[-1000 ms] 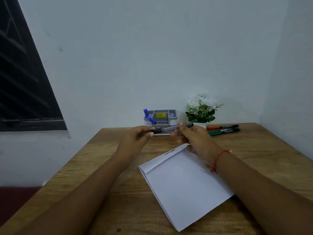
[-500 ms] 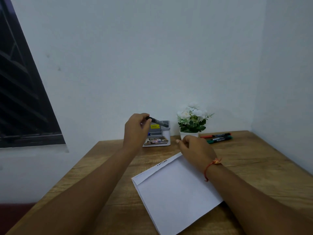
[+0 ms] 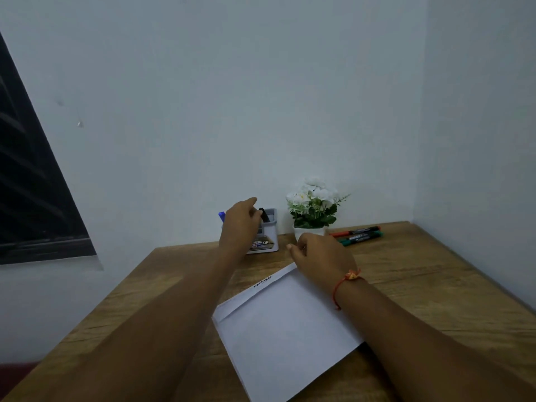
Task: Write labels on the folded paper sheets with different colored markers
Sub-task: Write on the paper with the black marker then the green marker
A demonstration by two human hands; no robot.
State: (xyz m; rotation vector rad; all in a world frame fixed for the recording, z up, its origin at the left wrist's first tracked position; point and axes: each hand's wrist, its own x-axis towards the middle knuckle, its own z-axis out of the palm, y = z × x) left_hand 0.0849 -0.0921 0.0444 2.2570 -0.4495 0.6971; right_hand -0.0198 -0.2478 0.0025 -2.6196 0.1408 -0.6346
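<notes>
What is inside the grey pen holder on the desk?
A blue marker pokes up at the left of the pen holder; the left hand holds a black marker in it. The hand covers most compartments.

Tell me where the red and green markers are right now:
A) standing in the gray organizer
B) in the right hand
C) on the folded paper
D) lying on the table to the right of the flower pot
D: the red marker and green marker lie side by side on the table, just right of the flower pot.

Paper sheet (image 3: 284, 329) on table (image 3: 435, 285); holder (image 3: 274, 230) behind; plant (image 3: 313, 210) right of holder; markers (image 3: 358, 235) rightmost.
</notes>
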